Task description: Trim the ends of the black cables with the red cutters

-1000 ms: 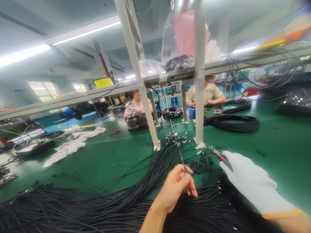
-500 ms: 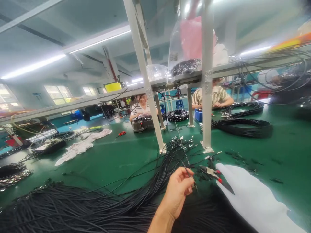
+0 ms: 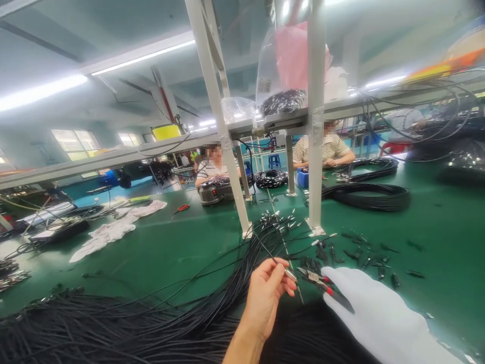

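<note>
My bare left hand (image 3: 267,296) pinches the metal-tipped end of a thin black cable (image 3: 265,249) between thumb and fingers, low in the middle of the view. My right hand (image 3: 373,316), in a white glove, grips small red-handled pliers (image 3: 320,283) whose jaws point left toward the cable tip, a short gap away. Under both hands lies a big bundle of black cables (image 3: 151,323) fanned across the green table (image 3: 170,247). Several short black cut pieces (image 3: 364,255) lie scattered just beyond the pliers.
White frame posts (image 3: 314,151) stand on the table right behind the hands, carrying a shelf with bagged cables (image 3: 282,101). Two people sit working across the table beside coils of black cable (image 3: 367,194). White cloths (image 3: 113,230) and red-handled cutters (image 3: 182,207) lie at left.
My left hand shifted slightly left and down, turning the cable tip toward the pliers. My gloved right hand moved left and lower with the pliers, closing the gap.
</note>
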`<state>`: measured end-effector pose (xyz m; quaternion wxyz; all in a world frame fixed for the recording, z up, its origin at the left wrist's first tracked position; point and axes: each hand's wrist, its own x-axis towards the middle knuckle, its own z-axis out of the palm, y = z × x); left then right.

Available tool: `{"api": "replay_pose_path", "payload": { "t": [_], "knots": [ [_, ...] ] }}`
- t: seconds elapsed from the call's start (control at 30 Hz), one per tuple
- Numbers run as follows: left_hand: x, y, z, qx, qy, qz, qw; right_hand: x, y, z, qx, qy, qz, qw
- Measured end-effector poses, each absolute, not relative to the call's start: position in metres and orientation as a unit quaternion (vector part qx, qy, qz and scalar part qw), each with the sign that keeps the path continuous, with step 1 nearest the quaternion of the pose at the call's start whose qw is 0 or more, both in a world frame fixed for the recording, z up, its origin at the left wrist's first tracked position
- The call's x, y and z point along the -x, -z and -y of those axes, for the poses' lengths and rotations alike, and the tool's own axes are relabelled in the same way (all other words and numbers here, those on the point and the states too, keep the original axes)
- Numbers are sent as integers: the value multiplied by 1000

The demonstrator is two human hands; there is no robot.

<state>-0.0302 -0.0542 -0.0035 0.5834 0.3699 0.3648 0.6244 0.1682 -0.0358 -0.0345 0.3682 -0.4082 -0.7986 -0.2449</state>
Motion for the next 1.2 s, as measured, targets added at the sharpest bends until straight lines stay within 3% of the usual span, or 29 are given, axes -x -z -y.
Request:
{"api": "replay_pose_path", "payload": {
  "t": [0.47,0.7,1.0,1.1,1.2],
  "knots": [
    [27,-7,64,-421,-611,-365,563,-169,25,50,532,-3,809,250],
    [26,-16,69,-438,-603,-361,561,-171,8,59,525,-90,817,220],
    [25,-13,72,-323,-599,-261,684,-169,-21,68,407,-512,737,172],
    [22,-15,73,-289,-597,-260,702,-165,-33,72,394,-557,717,147],
    [18,-16,74,-311,-626,-325,637,-163,-37,74,408,-574,696,142]
  ]
}}
